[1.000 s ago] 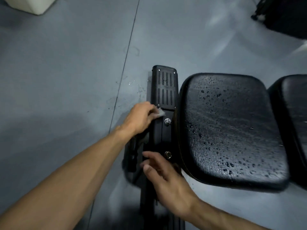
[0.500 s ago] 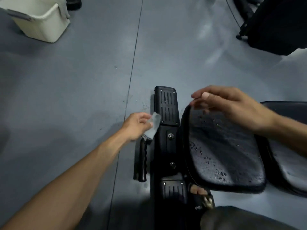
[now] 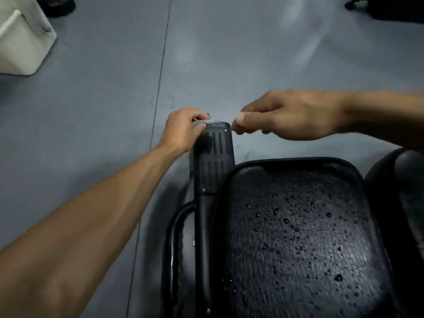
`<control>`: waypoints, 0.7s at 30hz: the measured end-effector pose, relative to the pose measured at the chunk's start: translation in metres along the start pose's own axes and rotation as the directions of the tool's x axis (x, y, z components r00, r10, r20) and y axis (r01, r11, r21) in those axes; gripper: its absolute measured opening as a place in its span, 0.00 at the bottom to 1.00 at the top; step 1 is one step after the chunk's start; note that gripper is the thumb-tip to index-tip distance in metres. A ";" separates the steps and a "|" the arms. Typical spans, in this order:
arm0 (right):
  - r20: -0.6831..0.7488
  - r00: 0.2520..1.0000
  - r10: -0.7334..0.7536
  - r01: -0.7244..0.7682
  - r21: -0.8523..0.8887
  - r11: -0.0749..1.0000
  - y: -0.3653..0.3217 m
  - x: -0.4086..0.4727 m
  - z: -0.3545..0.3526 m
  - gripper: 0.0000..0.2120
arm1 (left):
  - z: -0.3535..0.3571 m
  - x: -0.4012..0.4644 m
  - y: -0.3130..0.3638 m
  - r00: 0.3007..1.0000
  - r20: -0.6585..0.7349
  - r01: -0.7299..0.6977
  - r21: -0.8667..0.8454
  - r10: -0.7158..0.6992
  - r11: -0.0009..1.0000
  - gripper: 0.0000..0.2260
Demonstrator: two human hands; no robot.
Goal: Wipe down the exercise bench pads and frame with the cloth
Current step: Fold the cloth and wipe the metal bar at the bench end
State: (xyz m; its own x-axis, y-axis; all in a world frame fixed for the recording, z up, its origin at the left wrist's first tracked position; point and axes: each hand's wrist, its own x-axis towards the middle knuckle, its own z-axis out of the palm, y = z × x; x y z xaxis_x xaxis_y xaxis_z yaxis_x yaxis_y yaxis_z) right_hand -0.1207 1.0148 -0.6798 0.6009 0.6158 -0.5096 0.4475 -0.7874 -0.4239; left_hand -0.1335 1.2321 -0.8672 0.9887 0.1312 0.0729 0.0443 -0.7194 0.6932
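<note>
A grey cloth (image 3: 207, 121) lies bunched on the far end of the black bench frame (image 3: 214, 157), gripped by the left hand (image 3: 184, 130); the right hand (image 3: 286, 115) hovers beside it, fingers curled, holding nothing visible; a wet pad (image 3: 298, 237) lies nearer

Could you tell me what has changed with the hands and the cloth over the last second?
The left hand, holding the cloth, moved up the frame from near the bolts to its far end cap. The right hand left the lower frame, passed over the seat pad and now hovers beside the end cap, fingers curled. The left grip on the cloth is unchanged, and the pad remains beaded with water.
</note>
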 end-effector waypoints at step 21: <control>-0.016 1.000 -0.010 0.011 0.062 0.998 0.014 0.021 -0.004 0.23 | 0.039 -0.007 0.000 0.991 0.095 -0.113 0.172 0.097 0.979 0.09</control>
State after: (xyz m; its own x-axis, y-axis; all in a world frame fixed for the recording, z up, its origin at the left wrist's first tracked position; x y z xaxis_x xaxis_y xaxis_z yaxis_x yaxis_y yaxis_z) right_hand -0.0988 1.0170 -0.6931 0.6065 0.6234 -0.4935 0.4120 -0.7773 -0.4754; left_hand -0.1348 1.2043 -0.8954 0.9974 -0.0052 0.0713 -0.0434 -0.8363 0.5465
